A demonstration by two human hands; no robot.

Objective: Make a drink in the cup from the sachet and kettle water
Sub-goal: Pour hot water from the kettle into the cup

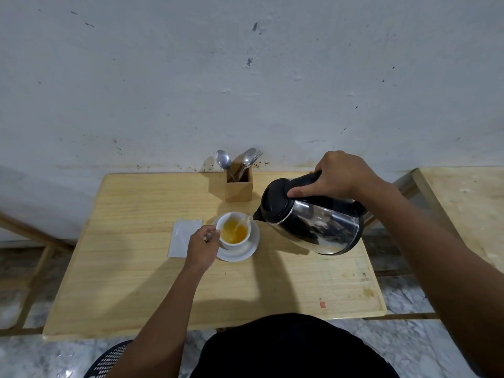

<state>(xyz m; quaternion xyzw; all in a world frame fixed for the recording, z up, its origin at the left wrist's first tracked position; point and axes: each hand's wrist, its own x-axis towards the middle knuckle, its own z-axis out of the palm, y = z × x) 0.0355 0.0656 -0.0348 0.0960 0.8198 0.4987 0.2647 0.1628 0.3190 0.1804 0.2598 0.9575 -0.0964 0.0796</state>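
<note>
Head cam looks down on the pour. Right hand (341,174) is wrapped round the black handle of the kettle (316,227), thumb lying along the lid, and the kettle's tipped over with its spout just at the cup (233,246) rim. A thin stream is running into the orangey-yellow liquid. The cup sits on a white saucer (245,255) on the bench (136,282), between the two hands. Left hand (201,248) has its fingers curled at the cup's near side, probably pinching the handle, but they cover it. The sachet (181,236) lies flat just outside the left hand. Beyond the cup is a wooden holder (239,188) of spoons (223,159).
</note>
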